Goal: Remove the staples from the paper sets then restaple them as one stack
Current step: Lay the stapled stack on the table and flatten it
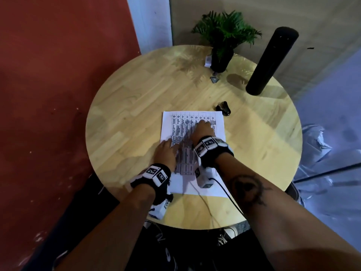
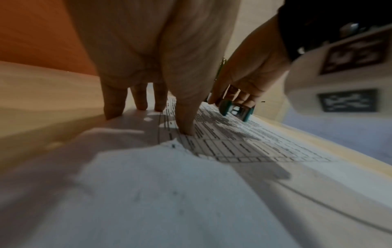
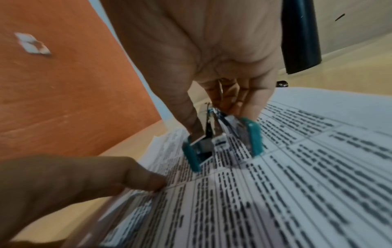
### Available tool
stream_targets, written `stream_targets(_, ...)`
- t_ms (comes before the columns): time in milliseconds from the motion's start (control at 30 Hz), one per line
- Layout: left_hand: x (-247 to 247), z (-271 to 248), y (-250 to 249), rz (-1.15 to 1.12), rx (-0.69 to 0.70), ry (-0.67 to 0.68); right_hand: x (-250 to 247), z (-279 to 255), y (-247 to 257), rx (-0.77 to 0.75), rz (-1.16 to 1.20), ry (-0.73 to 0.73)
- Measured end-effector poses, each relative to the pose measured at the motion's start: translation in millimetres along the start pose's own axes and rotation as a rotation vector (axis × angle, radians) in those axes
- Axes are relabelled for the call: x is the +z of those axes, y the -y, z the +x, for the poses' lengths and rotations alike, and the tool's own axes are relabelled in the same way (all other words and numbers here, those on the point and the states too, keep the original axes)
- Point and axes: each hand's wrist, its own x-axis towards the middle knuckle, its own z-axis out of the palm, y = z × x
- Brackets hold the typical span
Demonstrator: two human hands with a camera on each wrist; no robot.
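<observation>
The papers [image 1: 218, 122] are pinned flat by the left hand [image 1: 166, 151], its fingers straight; a teal staple remover [image 3: 222, 142] is pinched in the right hand [image 1: 202, 130] (restapling is judged undone).

You can read nothing here. The paper [image 1: 218, 122] on the counter [image 1: 127, 106] carries a printed table, but its rows are only dark blurs, and the wristbands [image 1: 210, 144] show black-and-white square marker patterns, not letters.
</observation>
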Motion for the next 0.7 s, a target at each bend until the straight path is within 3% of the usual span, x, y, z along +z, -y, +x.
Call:
stream_targets(267,1.3,-0.8,1.3,0.019,0.008,0.028,9.4,25.8,-6.6,0.016,-0.072,0.028)
stream_targets(367,0.3,-1.0,1.0,-0.022,-0.002,0.031,-2.8,20.3,-8.4,0.01,0.012,0.037)
stream_targets(467,-7.3,-0.2,-0.2,-0.069,-0.015,0.051,-17.1,-10.6,-20.3,0.041,0.158,-0.108)
stream_targets(600,-18.9,-16.7,-1.5,-0.182,-0.039,0.111,-11.1,-83.4,-63.7,-0.039,0.138,-0.346)
stream_targets(700,-18.9,-52.7,-5.2,-0.091,-0.074,0.01,7.7,-122.3,-94.3,-0.068,0.008,-0.408)
